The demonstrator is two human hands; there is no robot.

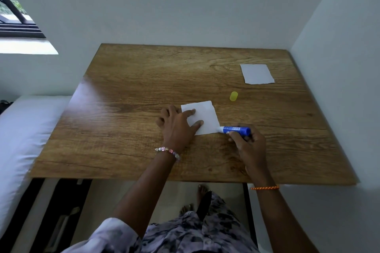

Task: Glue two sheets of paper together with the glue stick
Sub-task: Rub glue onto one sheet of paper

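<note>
Near paper: a small white paper sheet lies flat on the wooden tabletop, near the middle and toward the near edge.
Far paper: a second paper sheet lies at the far right of the tabletop, well apart from the first, untouched.
Glue stick: a blue glue stick is held almost level, its white tip touching the near right corner of the near sheet.
Cap: a yellow cap lies on the tabletop between the two sheets.
Left hand: the left hand is spread flat, its straight fingers pressed on the left part of the near sheet to pin it.
Right hand: the right hand is curled round the far end of the glue stick, gripping it.
Handling: the paper is judged light, thin and easily slid or creased, so it is best pinned flat near one edge; the stick is judged rigid and light, best gripped by its barrel.
</note>
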